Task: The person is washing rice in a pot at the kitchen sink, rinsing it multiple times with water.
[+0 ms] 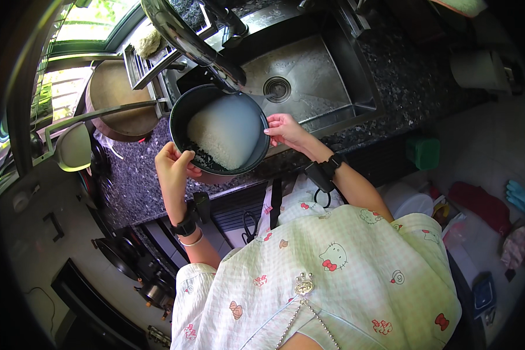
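Pot (179, 118) w/ rice (212, 137) was btwn L hand (174, 165) & R hand (289, 133), each pinching rim (233, 173); open sink (312, 73) R, worktop (134, 186) edge nr.

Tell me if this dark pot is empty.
Not empty, but not brimful: cloudy liquid and pale grains lie inside the dark pot, below its rim, which your left hand and right hand hold.
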Available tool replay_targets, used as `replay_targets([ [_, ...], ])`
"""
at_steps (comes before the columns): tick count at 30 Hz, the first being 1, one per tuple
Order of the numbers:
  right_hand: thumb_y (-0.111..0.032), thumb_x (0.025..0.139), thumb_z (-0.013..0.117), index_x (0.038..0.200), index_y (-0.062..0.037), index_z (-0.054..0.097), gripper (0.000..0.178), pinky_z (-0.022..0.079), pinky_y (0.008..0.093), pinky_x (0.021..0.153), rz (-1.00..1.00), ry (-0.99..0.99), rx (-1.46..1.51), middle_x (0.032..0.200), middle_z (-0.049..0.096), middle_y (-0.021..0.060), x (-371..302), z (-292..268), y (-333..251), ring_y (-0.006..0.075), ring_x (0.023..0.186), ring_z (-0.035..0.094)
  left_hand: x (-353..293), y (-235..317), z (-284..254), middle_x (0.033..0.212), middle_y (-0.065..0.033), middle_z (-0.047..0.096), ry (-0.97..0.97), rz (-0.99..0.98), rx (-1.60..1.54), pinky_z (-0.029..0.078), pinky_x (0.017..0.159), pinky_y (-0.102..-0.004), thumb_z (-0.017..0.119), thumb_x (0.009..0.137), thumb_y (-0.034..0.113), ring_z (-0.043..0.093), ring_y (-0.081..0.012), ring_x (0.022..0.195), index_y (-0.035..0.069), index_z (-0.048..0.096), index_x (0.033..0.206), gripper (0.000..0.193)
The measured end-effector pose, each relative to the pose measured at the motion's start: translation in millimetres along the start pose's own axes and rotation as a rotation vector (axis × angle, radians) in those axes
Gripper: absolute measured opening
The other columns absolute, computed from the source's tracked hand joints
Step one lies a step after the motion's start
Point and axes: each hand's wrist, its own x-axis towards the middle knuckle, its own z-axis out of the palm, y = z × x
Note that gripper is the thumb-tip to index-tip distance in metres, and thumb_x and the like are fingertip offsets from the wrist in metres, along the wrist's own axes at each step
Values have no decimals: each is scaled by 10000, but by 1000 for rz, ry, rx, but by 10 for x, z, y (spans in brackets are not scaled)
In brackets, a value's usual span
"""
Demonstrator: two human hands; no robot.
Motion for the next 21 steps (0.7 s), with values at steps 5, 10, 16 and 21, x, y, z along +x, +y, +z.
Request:
replay_targets([
  [5,58,806,525,963,52,491,161,445,251,482,0,13,8,770,582,101,-27,-2,0,147,543,534,-4,28,24,522,-64,513,-14,10,-3,475,362,-224,564,751,-24,558,-129,417,47,369,647,232],
  [10,42,808,535,966,33,492,164,433,238,474,-19,7,7,775,578,85,-30,-55,34,135,546,529,17,50,61,527,-60,511,-28,9,6,472,362,-221,569,750,-26,563,-130,424,47,370,651,234],
  [16,26,809,542,963,10,491,163,422,231,474,-18,-2,12,780,573,67,-56,-68,26,126,553,521,31,66,80,529,-55,508,-46,21,12,471,362,-220,577,751,-21,565,-132,426,46,376,652,234],
  [21,26,808,541,954,7,488,156,416,230,469,-23,8,17,782,572,69,-54,-86,36,127,553,518,36,99,111,528,-51,504,-56,22,18,471,362,-223,579,750,-21,565,-134,424,49,377,652,236],
])
